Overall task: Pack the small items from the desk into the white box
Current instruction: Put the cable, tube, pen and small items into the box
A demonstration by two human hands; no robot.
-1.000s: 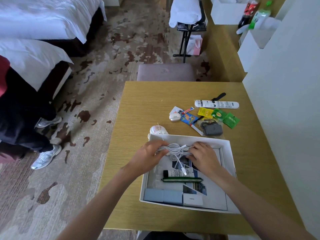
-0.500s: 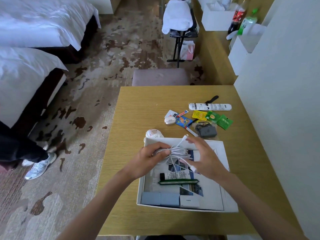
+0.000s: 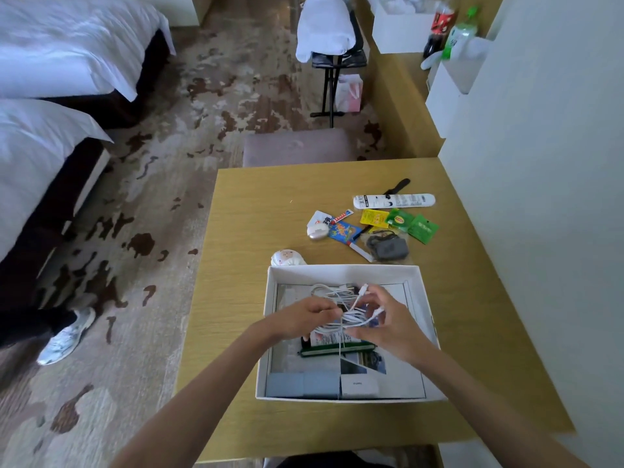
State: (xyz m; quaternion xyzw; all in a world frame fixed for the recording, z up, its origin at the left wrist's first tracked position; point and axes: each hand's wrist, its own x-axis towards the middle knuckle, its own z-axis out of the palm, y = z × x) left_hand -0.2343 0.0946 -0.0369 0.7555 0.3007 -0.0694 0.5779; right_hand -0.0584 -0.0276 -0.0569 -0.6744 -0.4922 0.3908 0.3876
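Observation:
The white box [image 3: 341,273] lies open on the wooden desk [image 3: 256,211]. Over its middle, my left hand [image 3: 300,315] and my right hand [image 3: 388,319] both grip a bundle of white cable [image 3: 347,307], its plug ends sticking out. Inside the box lie a green-edged pen [image 3: 337,350], two grey-blue blocks [image 3: 304,385] and a small white block [image 3: 358,386]. Beyond the box on the desk are a white tube [image 3: 393,201], coloured sachets [image 3: 400,222], a grey pouch [image 3: 386,248], a beige case [image 3: 317,233] and a round white toy [image 3: 286,257].
A pale wall [image 3: 540,231] runs along the desk's right side. A padded stool [image 3: 297,146] stands at the far edge. Two beds [image 3: 44,130] are at the left, and a person's sneaker [image 3: 66,336] is on the patterned carpet.
Both hands have drawn the cable bundle back from the box's far wall to over its middle and reworked its loops. The view has shifted slightly.

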